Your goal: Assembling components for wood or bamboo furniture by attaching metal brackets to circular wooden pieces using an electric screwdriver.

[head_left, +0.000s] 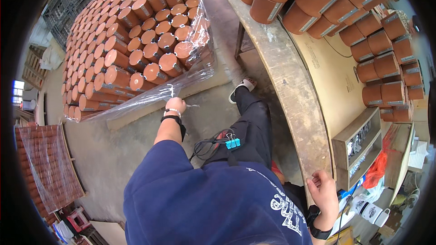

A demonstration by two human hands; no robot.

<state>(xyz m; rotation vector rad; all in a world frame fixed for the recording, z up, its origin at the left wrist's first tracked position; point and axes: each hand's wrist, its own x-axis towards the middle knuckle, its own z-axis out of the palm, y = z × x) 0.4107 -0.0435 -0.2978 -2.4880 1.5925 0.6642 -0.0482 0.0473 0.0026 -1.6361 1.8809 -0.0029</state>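
Observation:
My left hand [176, 105] is closed on a gathered end of clear stretch film [156, 96]. From that hand the film runs taut to a big stack of reddish-brown cylinders [156, 73] with pale metal strips, and wraps around its near side and right corner. A short twisted tail of film sticks out past the fist. Over on the right, my right hand [323, 191] is by the edge of the long worktable [297, 109]. Its fingers are loosely bent, with a gap at the thumb and nothing visible in them.
More brown cylinders [381, 66] are piled on the worktable, beside a wooden box of small metal parts [361, 140]. A red plastic bag [378, 170] and a white bottle [371, 211] are at the right. Another film-wrapped stack [47, 165] stands at the left.

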